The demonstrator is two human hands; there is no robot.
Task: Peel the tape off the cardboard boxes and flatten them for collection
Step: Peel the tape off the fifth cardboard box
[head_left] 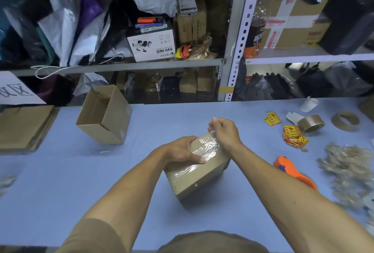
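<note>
Box (197, 168) at centre of blue table (60, 171), left hand (183, 150) clamped over its top, right hand (223, 131) pinching the clear tape (206, 147) at the far edge. Risk: thin tape may tear or strip cardboard if yanked steeply. Box shows no readable writing; shelf carton (152, 44) print too small.

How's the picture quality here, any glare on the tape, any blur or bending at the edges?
Head view: the clear tape on the box under both hands catches white glare streaks; the shelf upright leans and the frame bows from wide-angle distortion; the pile of peeled tape at the right edge looks soft and smeared; lighting is even, with only faint shadows on the blue table.
</note>
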